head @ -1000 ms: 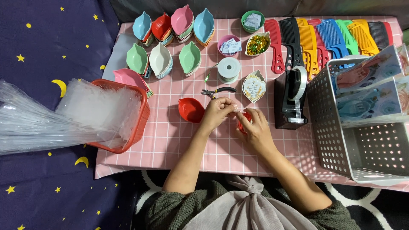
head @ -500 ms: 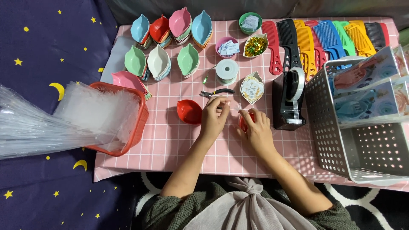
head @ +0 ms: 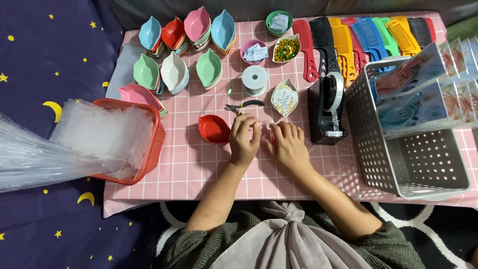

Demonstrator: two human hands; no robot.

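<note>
Head view: both hands are held together near the middle of the pink checked table (head: 199,174). The left hand (head: 244,139) is closed to a pinch, fingertips raised on something small and clear that cannot be identified. The right hand (head: 289,147) is curled, fingers bent over a red item (head: 274,133) that is mostly hidden beneath them; what exactly is gripped cannot be told. A red dish (head: 214,128) lies just left of the left hand, apart from it. Pliers (head: 241,105) lie just beyond the fingertips, and a tape dispenser (head: 326,107) stands just right of the right hand.

Judgement on the step: fine pinch work is in hand. It is judged best done with both wrists rested on the table, the red item steadied under the right fingers, and the small piece kept low over the table so that it is not lost if dropped.

Against the earlier frames: the hands are drawn slightly nearer the table's near edge and closer together. The left fingertips, previously by the pliers, are now clear of them. Dish, pliers, dispenser and the red basket (head: 154,149) at the left edge are unmoved.
</note>
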